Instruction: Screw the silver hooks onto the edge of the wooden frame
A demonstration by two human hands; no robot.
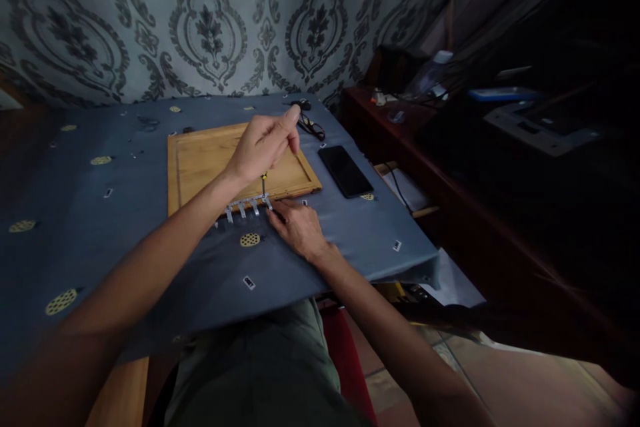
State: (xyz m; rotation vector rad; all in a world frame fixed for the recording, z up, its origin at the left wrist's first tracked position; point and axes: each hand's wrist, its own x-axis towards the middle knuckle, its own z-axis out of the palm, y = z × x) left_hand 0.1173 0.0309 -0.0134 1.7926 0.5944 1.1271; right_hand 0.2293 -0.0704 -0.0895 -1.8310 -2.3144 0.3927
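Observation:
My left hand [263, 145] is raised over the table, its fingers closed round the top of a small screwdriver [263, 182] that stands upright, tip down on a silver metal rack with several hooks [247, 205]. The rack lies along the near edge of a wooden board [200, 160] with a raised rim. My right hand [299, 227] rests flat on the blue cloth, its fingertips pressing the right end of the rack. What lies under the palm is hidden.
A blue tablecloth [100, 227] with gold dots covers the table. A black phone [345, 171] lies right of the board, glasses [311, 125] behind it. Small loose parts dot the cloth. A dark wooden shelf [400, 140] with clutter stands right. The patterned wall is behind.

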